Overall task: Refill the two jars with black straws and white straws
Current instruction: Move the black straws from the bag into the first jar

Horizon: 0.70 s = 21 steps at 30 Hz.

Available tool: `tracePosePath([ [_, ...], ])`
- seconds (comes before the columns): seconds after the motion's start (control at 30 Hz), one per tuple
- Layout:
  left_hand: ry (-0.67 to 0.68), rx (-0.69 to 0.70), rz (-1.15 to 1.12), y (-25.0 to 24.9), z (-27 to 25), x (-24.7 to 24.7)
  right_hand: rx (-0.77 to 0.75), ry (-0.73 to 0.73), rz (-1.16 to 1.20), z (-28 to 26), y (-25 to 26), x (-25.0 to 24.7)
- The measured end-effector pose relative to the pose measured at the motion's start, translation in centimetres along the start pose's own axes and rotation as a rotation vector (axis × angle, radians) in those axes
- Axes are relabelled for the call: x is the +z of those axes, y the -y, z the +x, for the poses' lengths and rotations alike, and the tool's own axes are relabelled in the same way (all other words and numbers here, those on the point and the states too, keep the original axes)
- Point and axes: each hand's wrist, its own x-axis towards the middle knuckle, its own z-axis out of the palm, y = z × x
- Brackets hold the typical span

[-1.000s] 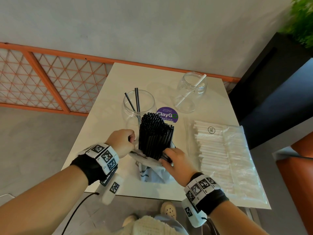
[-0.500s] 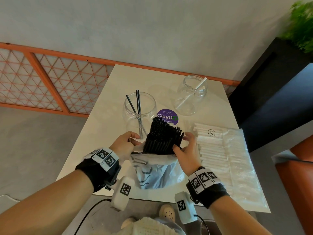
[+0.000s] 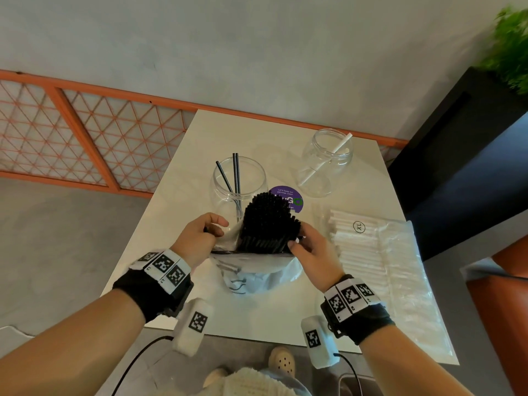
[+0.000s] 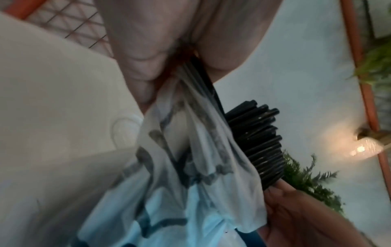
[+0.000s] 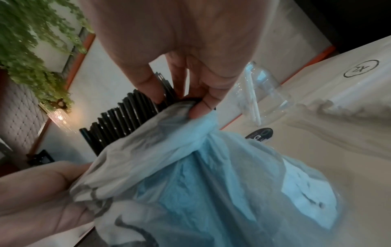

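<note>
Now both hands are working the plastic bag (image 3: pixel 257 270) down off the bundle of black straws (image 3: pixel 268 224), more of which shows above the bag mouth than a second ago, leaning toward the far left. Left hand (image 3: pixel 200 235): thumb and fingers pinch the bag's left rim, plain in the left wrist view. Right hand (image 3: pixel 311 247): it has shifted from low on the near side of the bundle to the right rim, where fingertips (image 5: pixel 198 108) pinch the plastic against the outer straws. Bag bottom sits crumpled on the white table (image 3: pixel 177 195), near edge.

Left jar (image 3: pixel 238 184): just beyond the bundle, holds only a few black straws, so no refill yet. Right jar (image 3: pixel 328 158): far right, one white straw (image 3: pixel 325 158) leaning in it. Pack of white straws (image 3: pixel 360 247), marked XL, lies flat on the table right of the bag, untouched. Purple round sticker (image 3: pixel 288 197) is partly hidden behind the bundle.

Reading: straws are nearly unsheathed; the likely next step is to grip the bundle itself and carry it the short way to the left jar. Risk: loose straws could fan out and spill once the plastic stops holding them.
</note>
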Motion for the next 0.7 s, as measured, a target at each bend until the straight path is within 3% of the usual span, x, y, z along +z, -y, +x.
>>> tracePosePath([
  [0.2, 0.153, 0.08, 0.384, -1.0, -0.4, -1.7, -0.028, 0.012, 0.052, -0.5, 0.0, 0.4],
  [0.43, 0.521, -0.009, 0.55, -2.8, -1.6, -2.0, 0.025, 0.118, -0.068, 1.4, -0.2, 1.8],
  [0.5, 0.531, 0.047, 0.562, -2.3, -1.6, -1.3, 0.064, 0.144, -0.135, 1.5, 0.3, 2.1],
  [0.63, 0.404, 0.189, 0.638, -1.2, -1.8, 0.3, 0.028, 0.097, -0.481, 0.8, 1.8, 2.8],
  [0.7, 0.352, 0.229, 0.636, -0.9, -2.0, 0.7, 0.032, 0.101, -0.386, 0.7, 2.2, 3.2],
])
